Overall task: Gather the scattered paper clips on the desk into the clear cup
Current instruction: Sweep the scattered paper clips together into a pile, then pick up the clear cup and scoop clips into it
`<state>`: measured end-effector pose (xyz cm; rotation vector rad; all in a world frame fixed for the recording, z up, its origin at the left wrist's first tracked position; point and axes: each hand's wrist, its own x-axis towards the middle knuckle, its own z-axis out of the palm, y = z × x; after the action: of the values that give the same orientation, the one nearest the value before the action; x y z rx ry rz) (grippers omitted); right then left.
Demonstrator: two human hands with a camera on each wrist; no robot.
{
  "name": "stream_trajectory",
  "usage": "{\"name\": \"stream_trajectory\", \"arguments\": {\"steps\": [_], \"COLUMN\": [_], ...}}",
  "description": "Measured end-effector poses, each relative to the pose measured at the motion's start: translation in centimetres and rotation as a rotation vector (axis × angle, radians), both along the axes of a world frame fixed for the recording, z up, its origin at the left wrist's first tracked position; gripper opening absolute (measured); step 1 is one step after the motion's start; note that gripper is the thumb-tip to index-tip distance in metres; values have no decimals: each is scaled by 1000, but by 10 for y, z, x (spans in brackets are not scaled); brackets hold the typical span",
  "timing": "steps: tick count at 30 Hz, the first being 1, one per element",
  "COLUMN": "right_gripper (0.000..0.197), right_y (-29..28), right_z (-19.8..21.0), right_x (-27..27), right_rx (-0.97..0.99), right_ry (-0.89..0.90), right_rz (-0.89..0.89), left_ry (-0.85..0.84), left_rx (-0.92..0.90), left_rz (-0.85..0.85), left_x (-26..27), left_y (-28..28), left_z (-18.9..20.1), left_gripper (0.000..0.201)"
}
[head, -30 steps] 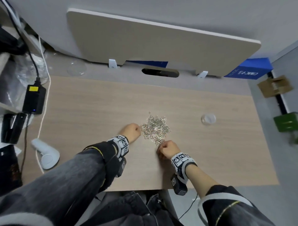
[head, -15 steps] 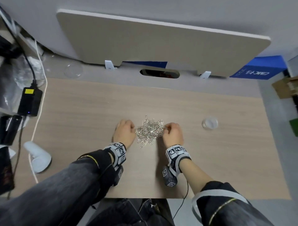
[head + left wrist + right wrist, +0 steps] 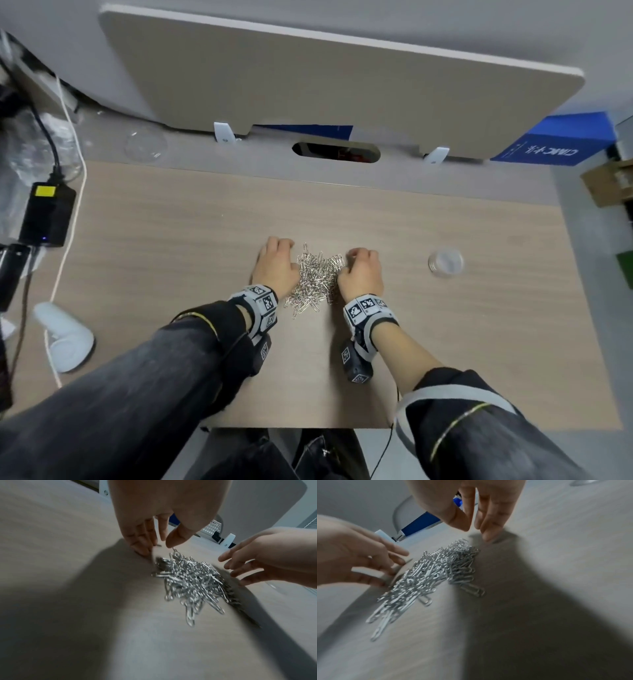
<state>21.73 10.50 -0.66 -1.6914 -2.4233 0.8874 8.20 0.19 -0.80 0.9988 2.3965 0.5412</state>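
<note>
Hands (image 3: pixel 318 270) flanking tangled silvery wire paper clips (image 3: pixel 313 279)

Both arms wear dark grey-black sleeves (image 3: pixel 144 383) with thin yellow piping; the right sleeve (image 3: pixel 479 431) is pushed up, showing a pale grey band at its cuff. Each wrist carries a grey-and-white strap set with black-and-white square tags (image 3: pixel 263 301), with a small black camera block (image 3: pixel 356 363) hung beneath, tagged likewise. A thin black cable (image 3: pixel 387 442) trails from the right block.

Hands flank paper clips (image 3: pixel 435 574) (heaped)
</note>
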Motion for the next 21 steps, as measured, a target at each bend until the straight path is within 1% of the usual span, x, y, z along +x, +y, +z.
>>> {"name": "stream_trajectory", "arguments": {"steps": [2,5,7,9,12,15,18,21], "right_gripper": [33,38,40,39,31,25,30,39], "right_y": [6,3,-3,-4,7,30,60,88], "right_z": [1,1,1,3,14,29,39,47], "right_x": [-7,-13,-14,-12,-2,18,40,68], "right_rx": [-3,-32,-56,-59,-15,63,108,189], "right_ry": [-52,-57,-46,-31,2,-27,-114,-264], "right_rz": [115,281,382,424,348,238,165,108], "left_ry": [-3,-8,2,-2,-4,-1,-40,-90], "left_rx": [-25,-29,-32,-27,-14,-15,16,72], "left_rz": [-93,-225,-282,-304,-256,-238,-277,-316], "left_x": [-5,-4,1,2,-4,-3,16,47], "left_y": [12,21,19,15,16,34,64,95], "left_z": [-1,-4,-3,-2,1,12,28,43], "left_gripper": [51,43,39,40,36,28,28,30]}}
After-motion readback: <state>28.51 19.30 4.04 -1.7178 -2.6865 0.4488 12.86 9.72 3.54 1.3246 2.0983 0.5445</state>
